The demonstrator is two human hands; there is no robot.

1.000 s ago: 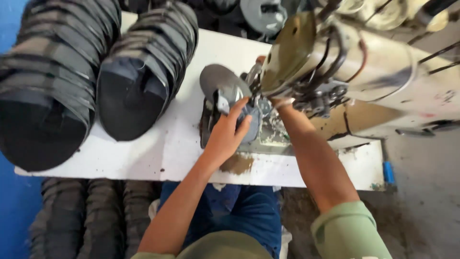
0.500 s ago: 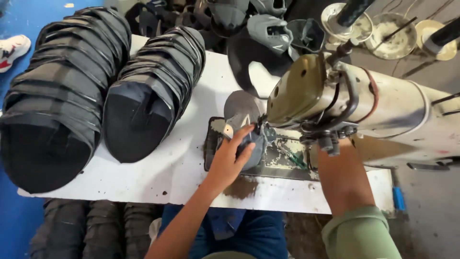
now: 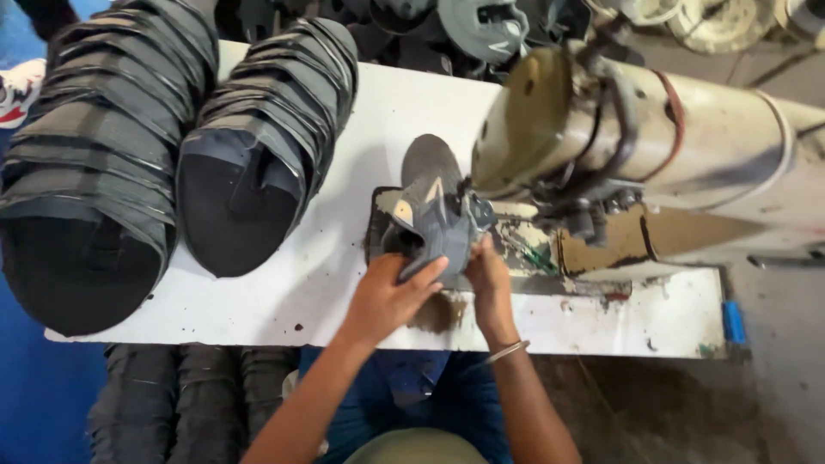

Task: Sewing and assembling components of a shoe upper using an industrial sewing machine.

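Two stacks of dark shoe uppers (image 3: pixel 172 155) on white table (image 3: pixel 361 112), perhaps more behind.

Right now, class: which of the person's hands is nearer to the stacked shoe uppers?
Left. The left hand grips the grey shoe piece on the side towards the stacked uppers; the right hand is beyond it, by the sewing machine.

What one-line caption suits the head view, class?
Both hands, left hand and right hand, hold a grey shoe upper at a sewing machine.

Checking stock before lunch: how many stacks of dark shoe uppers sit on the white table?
2: a big stack at the far left and a smaller stack beside it. More pieces under the table may be hidden.
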